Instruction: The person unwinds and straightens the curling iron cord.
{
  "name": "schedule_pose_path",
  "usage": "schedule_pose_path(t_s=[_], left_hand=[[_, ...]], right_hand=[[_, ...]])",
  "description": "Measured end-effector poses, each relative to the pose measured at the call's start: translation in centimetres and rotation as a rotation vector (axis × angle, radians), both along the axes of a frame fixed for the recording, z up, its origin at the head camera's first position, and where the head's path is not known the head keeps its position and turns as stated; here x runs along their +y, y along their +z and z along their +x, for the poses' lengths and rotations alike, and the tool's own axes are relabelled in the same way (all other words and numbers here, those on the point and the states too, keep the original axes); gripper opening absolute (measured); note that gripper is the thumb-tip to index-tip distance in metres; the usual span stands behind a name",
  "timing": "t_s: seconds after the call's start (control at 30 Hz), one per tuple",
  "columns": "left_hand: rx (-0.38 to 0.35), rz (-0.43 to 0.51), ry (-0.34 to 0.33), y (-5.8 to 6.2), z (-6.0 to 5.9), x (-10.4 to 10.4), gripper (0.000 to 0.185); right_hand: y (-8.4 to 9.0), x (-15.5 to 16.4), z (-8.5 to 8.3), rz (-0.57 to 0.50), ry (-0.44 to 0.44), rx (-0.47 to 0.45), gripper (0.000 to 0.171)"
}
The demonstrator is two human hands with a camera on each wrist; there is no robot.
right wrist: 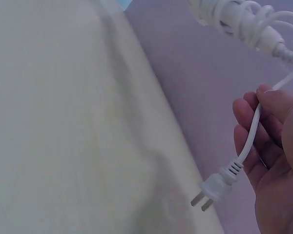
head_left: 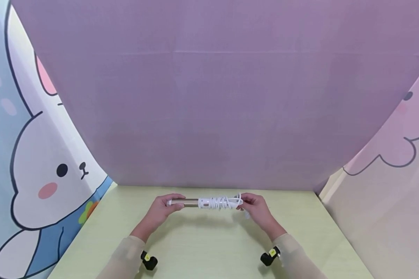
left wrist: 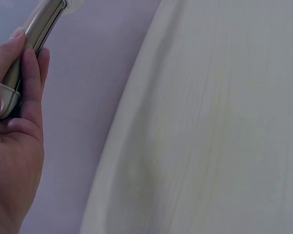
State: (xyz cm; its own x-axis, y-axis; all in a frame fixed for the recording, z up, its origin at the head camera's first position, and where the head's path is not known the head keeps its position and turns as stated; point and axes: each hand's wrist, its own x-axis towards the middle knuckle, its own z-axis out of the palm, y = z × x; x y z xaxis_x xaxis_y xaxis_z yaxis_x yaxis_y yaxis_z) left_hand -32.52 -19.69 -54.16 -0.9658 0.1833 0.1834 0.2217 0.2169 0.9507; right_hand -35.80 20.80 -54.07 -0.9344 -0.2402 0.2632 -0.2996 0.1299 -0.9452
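At the lower centre of the frame, above the pale green desk (head_left: 209, 248), the left hand (head_left: 162, 211) is gripping the metal barrel of a curling iron (head_left: 204, 202). The right hand (head_left: 256, 209) is pinching its white cord (right wrist: 254, 131), with the plug (right wrist: 212, 187) dangling below the fingers.

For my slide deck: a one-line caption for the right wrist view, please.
Right hand holds a white cord, its two-pin plug dangling.

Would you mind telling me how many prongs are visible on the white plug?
2. Both prongs stick out side by side from the lower-left end of the white plug, which dangles on its cord beside the right hand. No third shows.
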Motion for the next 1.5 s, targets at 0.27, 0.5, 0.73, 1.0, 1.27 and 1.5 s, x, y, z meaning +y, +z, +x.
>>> schedule_pose_path(t_s=[0.27,0.5,0.73,1.0,1.27,1.5], left_hand=[[-0.012,-0.005,0.001,-0.2,0.1,0.0,0.025],[-0.021,0.002,0.037,-0.2,0.1,-0.1,0.031],[-0.033,0.011,0.123,-0.1,-0.1,0.1,0.032],[-0.013,0.027,0.134,0.2,-0.1,0.1,0.033],[-0.001,0.044,0.102,0.5,0.0,-0.2,0.033],[0.004,0.030,0.052,0.6,0.4,-0.4,0.032]], right_hand=[[2.2,0.7,-0.3,0.027,-0.072,0.032,0.018],[3.7,1.2,0.1,0.043,-0.080,0.047,0.017],[3.9,1.8,0.6,0.080,-0.007,0.039,0.015],[3.3,1.6,1.3,0.154,0.115,0.025,0.015],[1.5,0.8,1.2,0.178,0.148,-0.054,0.012],[1.1,0.3,0.8,0.142,0.085,-0.054,0.016]])
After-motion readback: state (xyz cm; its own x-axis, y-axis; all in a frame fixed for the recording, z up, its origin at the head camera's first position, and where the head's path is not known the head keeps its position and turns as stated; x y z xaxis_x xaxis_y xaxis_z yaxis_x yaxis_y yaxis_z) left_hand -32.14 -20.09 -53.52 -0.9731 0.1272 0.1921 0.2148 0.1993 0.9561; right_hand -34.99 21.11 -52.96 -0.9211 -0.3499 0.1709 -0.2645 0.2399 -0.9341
